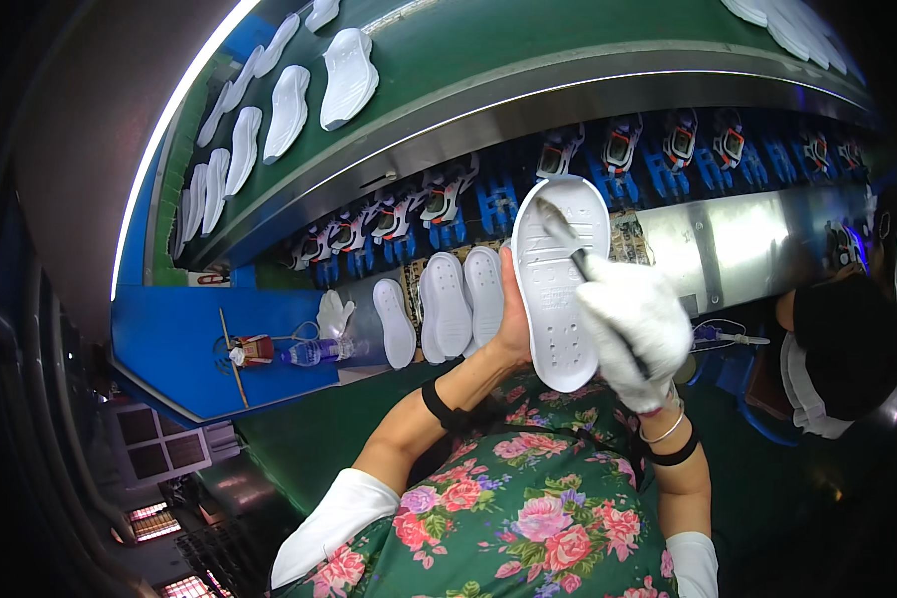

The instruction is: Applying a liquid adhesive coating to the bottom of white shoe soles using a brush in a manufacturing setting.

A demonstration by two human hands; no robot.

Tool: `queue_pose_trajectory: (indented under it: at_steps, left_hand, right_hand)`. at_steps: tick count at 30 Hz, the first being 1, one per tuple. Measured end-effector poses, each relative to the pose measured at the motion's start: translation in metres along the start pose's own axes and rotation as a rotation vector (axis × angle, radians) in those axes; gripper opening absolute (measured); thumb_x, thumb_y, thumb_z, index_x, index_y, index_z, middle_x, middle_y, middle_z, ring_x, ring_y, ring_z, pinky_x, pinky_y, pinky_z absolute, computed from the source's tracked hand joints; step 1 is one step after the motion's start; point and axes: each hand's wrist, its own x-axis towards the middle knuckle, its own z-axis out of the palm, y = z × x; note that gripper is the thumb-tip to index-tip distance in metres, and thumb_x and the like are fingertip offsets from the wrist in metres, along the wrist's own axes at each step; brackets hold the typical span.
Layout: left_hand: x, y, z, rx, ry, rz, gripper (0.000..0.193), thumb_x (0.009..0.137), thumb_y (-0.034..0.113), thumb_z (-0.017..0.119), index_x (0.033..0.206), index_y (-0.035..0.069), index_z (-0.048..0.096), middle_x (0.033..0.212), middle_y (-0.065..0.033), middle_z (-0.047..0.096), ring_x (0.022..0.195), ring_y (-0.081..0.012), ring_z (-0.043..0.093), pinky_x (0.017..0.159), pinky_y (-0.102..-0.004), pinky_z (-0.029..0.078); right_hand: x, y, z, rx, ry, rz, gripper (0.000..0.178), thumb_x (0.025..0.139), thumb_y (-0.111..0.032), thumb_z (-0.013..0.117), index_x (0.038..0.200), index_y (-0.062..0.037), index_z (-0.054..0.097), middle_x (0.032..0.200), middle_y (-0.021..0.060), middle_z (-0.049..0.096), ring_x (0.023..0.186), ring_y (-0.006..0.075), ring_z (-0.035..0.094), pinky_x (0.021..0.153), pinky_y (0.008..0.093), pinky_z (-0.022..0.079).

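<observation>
My bare left hand (513, 321) grips a white shoe sole (550, 282) by its left edge and tilts it up in front of me. The sole has a raised rim and small holes toward its lower end. My right hand (636, 334), in a white glove, is closed around the dark handle of a brush (562, 231). The bristles lie over the upper part of the sole's inner face; motion blurs them, and I cannot tell how firmly they touch. Most of the left fingers are hidden behind the sole.
More white soles (447, 304) lie on the bench to the left. Beyond, a green conveyor belt (488, 42) carries several soles (287, 115). A plastic bottle (311, 352), a loose white glove (335, 313) and a stick (231, 357) rest on the blue tabletop. Another person (837, 329) sits at right.
</observation>
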Motion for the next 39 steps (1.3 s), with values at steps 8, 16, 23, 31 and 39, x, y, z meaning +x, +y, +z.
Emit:
queue_pose_trajectory:
  at_steps: [8, 16, 23, 31, 39]
  left_hand:
    - [0.008, 0.005, -0.013, -0.023, -0.059, 0.069, 0.097, 0.090, 0.083, 0.020, 0.151, 0.009, 0.035, 0.137, -0.0145, 0.056, 0.124, -0.0278, 0.057, 0.106, -0.0428, 0.046]
    - [0.013, 0.011, -0.016, -0.048, -0.045, 0.014, 0.107, 0.082, 0.092, 0.022, 0.131, 0.003, 0.050, 0.100, -0.0204, 0.067, 0.086, -0.0270, 0.068, 0.076, -0.0394, 0.057]
    - [0.023, 0.017, -0.018, -0.021, -0.124, -0.035, 0.108, 0.080, 0.094, 0.020, 0.129, 0.003, 0.052, 0.099, -0.0214, 0.065, 0.083, -0.0261, 0.067, 0.073, -0.0395, 0.057]
    - [0.030, 0.024, -0.022, -0.173, -0.232, -0.083, 0.116, 0.070, 0.101, 0.026, 0.125, 0.003, 0.054, 0.101, -0.0223, 0.063, 0.088, -0.0365, 0.061, 0.076, -0.0502, 0.053]
    - [0.038, 0.029, -0.017, -0.165, -0.139, -0.027, 0.113, 0.070, 0.100, 0.030, 0.129, 0.006, 0.054, 0.096, -0.0166, 0.062, 0.077, -0.0284, 0.058, 0.071, -0.0431, 0.050]
  right_hand:
    - [0.006, 0.000, 0.000, 0.094, 0.101, 0.099, 0.022, 0.074, 0.004, 0.075, 0.095, -0.0045, 0.075, 0.102, 0.0143, 0.074, 0.087, 0.0271, 0.070, 0.080, 0.0354, 0.056]
    - [-0.006, -0.007, 0.010, 0.213, -0.130, 0.057, 0.028, 0.070, -0.001, 0.077, 0.097, -0.0060, 0.076, 0.103, 0.0136, 0.074, 0.091, 0.0279, 0.071, 0.079, 0.0373, 0.056]
    - [-0.012, -0.001, 0.006, 0.017, -0.075, -0.055, 0.027, 0.075, -0.003, 0.076, 0.102, -0.0073, 0.075, 0.106, 0.0124, 0.073, 0.088, 0.0291, 0.070, 0.077, 0.0366, 0.056]
    - [-0.015, 0.006, -0.006, 0.075, -0.086, 0.029, 0.026, 0.074, -0.005, 0.078, 0.099, -0.0073, 0.076, 0.105, 0.0133, 0.074, 0.088, 0.0280, 0.071, 0.078, 0.0369, 0.056]
    - [-0.020, 0.004, -0.008, 0.301, -0.067, 0.155, 0.025, 0.071, -0.001, 0.080, 0.096, -0.0070, 0.076, 0.096, 0.0117, 0.075, 0.081, 0.0263, 0.071, 0.073, 0.0354, 0.056]
